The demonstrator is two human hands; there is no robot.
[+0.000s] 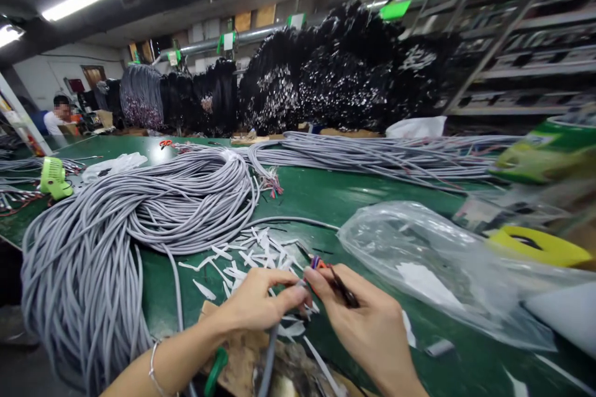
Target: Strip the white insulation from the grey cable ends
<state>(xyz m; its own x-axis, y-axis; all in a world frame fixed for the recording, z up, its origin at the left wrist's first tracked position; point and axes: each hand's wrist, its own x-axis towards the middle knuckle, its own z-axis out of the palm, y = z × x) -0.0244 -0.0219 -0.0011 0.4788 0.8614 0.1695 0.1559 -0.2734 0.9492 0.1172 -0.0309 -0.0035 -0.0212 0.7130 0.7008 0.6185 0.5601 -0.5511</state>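
My left hand point(272, 301) is closed, thumb and fingers pinching a grey cable point(269, 360) near its end. Right beside it, my right hand point(361, 316) is closed at the coloured wires point(317, 262), purple and orange, at that cable end. A dark slim tool point(343, 288) lies within the right hand's fingers; its kind is partly hidden. White strips of scrap point(261, 254) are scattered on the green table just beyond both hands. Below the left hand is a worn brown block point(242, 356), with a green loop point(216, 372) beside it.
A large bundle of grey cables point(186, 198) covers the left and hangs over the edge. More cables point(363, 152) lie along the back. To the right are a clear plastic bag point(419, 254) and a yellow ring point(537, 245). A small green fan point(54, 177) stands left; a person point(56, 121) sits far behind.
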